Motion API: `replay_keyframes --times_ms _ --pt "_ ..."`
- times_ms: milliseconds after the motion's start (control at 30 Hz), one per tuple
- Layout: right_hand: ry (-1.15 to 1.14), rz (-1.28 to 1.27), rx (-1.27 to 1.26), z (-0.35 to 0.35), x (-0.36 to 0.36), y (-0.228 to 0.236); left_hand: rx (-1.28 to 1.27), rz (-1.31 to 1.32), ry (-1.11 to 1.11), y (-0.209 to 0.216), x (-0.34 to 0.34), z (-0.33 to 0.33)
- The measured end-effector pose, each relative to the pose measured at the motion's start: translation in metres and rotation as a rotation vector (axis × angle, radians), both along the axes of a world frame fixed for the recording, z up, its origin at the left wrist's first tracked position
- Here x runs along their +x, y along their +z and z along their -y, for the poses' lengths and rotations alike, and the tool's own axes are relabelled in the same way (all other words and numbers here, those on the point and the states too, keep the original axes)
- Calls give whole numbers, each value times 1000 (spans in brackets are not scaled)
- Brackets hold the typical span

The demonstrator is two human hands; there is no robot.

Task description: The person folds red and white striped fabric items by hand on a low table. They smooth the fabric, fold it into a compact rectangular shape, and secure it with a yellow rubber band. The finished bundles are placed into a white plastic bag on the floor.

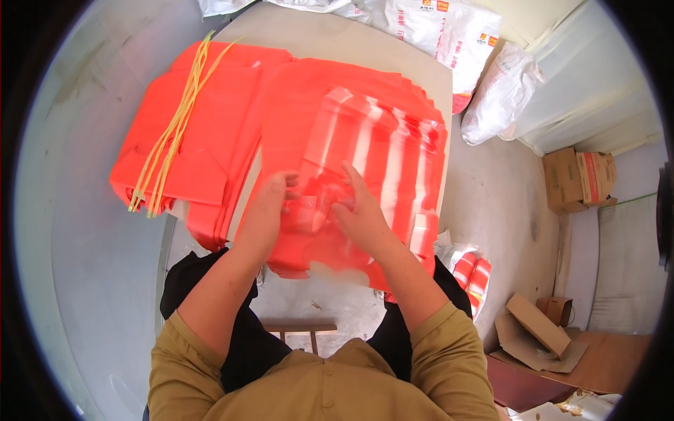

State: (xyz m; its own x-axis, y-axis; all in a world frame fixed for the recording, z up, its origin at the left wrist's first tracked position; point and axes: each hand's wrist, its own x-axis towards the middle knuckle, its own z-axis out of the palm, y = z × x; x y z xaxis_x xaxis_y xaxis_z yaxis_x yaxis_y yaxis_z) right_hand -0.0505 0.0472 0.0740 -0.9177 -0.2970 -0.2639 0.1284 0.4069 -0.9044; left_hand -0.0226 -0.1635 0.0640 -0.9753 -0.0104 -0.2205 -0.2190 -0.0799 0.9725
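A stack of red plastic bags (281, 119) lies on the table in front of me. On its right part are several red bags with shiny, pale stripes (372, 140), their edges fanned out. My left hand (274, 196) is over the left side of these bags, fingers apart and pointing right. Over their middle is my right hand (359, 214), with the index finger stretched forward and the thumb apart from it. Between the hands the red plastic is blurred by motion, so whether either hand touches it is hard to see.
Yellow ties (170, 137) lie across a thick pile of red bags (203, 105) at the left. The pale tabletop (337, 34) shows behind. White sacks (502, 91) stand at the far right, cardboard boxes (577, 179) beyond. Red-and-white bundles (474, 277) lie low on the right.
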Motion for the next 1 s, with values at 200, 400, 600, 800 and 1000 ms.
replay_keyframes --times_ms 200,400,600,800,1000 --pt "113 78 -477 8 30 16 30 5 224 9 -6 19" --pt "-144 -169 -254 -65 16 -1 109 134 -97 5 -9 17" --pt "-545 -141 -59 -152 20 8 -601 -224 -318 5 -3 -1" --pt "-400 -168 87 -190 44 -28 -841 -484 -421 12 0 -27" --pt "-278 -315 226 -209 43 -49 -963 -702 -456 4 -11 -49"
